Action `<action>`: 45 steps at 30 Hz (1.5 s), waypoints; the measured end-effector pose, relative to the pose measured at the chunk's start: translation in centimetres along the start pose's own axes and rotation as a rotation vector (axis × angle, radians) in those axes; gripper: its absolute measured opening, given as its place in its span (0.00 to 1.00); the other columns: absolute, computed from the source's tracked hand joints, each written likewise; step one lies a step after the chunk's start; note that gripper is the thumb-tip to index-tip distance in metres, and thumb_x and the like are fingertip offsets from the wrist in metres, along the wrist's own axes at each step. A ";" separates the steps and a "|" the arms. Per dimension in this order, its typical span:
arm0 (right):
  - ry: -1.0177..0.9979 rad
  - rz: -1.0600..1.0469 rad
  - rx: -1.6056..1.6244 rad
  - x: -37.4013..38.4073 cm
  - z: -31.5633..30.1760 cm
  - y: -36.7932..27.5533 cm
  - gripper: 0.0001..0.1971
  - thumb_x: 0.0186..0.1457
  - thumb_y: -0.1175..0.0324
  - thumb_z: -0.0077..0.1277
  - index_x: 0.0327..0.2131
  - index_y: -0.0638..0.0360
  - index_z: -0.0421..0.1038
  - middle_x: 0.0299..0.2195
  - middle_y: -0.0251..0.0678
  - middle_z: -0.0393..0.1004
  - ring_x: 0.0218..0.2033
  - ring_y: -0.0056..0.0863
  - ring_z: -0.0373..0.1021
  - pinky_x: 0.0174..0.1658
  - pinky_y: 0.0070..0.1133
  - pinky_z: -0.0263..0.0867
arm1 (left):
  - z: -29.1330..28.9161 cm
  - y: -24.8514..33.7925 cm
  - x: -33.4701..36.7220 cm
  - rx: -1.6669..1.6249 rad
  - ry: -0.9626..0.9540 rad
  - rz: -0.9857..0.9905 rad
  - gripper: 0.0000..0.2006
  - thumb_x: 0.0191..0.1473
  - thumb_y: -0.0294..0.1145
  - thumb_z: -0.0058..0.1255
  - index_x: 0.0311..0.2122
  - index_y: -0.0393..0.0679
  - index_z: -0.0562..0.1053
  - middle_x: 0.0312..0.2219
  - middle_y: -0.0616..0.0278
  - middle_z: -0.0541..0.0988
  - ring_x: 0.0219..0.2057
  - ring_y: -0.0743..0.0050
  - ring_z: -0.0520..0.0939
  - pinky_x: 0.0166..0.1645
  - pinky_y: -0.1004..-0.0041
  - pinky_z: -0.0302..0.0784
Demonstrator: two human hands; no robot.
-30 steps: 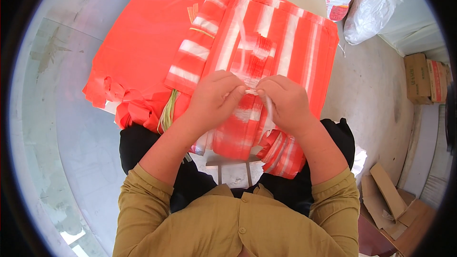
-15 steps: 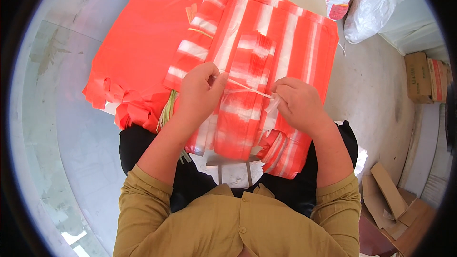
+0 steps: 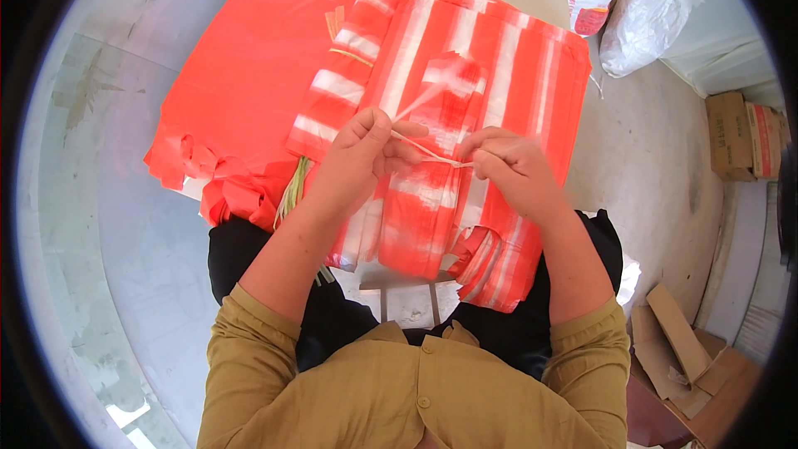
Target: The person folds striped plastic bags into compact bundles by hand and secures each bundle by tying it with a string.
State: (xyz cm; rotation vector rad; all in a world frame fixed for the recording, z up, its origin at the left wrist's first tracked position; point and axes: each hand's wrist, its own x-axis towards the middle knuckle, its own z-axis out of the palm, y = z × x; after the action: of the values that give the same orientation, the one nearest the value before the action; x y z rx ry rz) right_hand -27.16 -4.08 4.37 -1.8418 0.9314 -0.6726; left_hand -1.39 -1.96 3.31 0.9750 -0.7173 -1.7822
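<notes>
A long folded bundle of red-and-white striped plastic bags (image 3: 416, 237) lies in front of me, on a wider stack of striped bags (image 3: 503, 75). Across its middle runs a thin pale plastic tie (image 3: 426, 151), crossed or looped near my right fingers. My left hand (image 3: 362, 158) pinches one part of the tie between thumb and forefinger, the other fingers loosely spread. The opposite part is pinched by my right hand (image 3: 517, 168). Left of them lies another narrow striped bundle (image 3: 337, 87) with a yellowish band round it, resting against a plain red stack (image 3: 249, 58).
A bunch of pale green strips (image 3: 291, 198) hangs by the stack's near edge, above my lap. White sacks (image 3: 648, 17) stand at the far right. Cardboard boxes (image 3: 730, 137) sit by the right wall, with flattened cardboard (image 3: 680, 337) lower down.
My left hand has turned and lifted a pale tie end upward, its fingers opening out. My right hand has shifted slightly left. The folded bundle has moved a little under them.
</notes>
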 end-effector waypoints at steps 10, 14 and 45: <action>0.049 0.252 0.130 0.6 2.6 0.0 0.18 0.69 0.64 0.43 0.25 0.63 0.70 0.22 0.31 0.71 0.24 0.18 0.64 0.31 0.20 0.63 | -0.5 -2.2 0.3 -0.054 -0.054 0.003 0.12 0.73 0.38 0.37 0.35 0.46 0.65 0.31 0.65 0.74 0.39 0.69 0.83 0.52 0.67 0.80; 0.077 0.239 0.023 0.8 3.0 -0.1 0.20 0.69 0.63 0.44 0.24 0.65 0.69 0.21 0.33 0.69 0.24 0.21 0.64 0.31 0.24 0.63 | -0.1 -2.1 0.0 0.039 -0.017 0.079 0.11 0.72 0.36 0.38 0.34 0.47 0.64 0.28 0.67 0.72 0.35 0.74 0.80 0.46 0.70 0.77; 0.124 0.046 -0.064 0.2 4.6 -0.9 0.06 0.61 0.70 0.55 0.37 0.63 0.74 0.27 0.38 0.76 0.26 0.26 0.71 0.33 0.23 0.67 | 1.9 -3.8 -0.9 0.714 0.015 0.387 0.28 0.54 0.16 0.59 0.61 0.39 0.69 0.33 0.59 0.81 0.35 0.74 0.84 0.41 0.74 0.81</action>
State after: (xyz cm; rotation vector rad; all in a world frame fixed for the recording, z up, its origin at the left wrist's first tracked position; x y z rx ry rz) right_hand -23.24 -1.70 3.23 -1.8456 1.0847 -0.7427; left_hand -4.60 0.40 1.50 1.1964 -1.4778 -1.1823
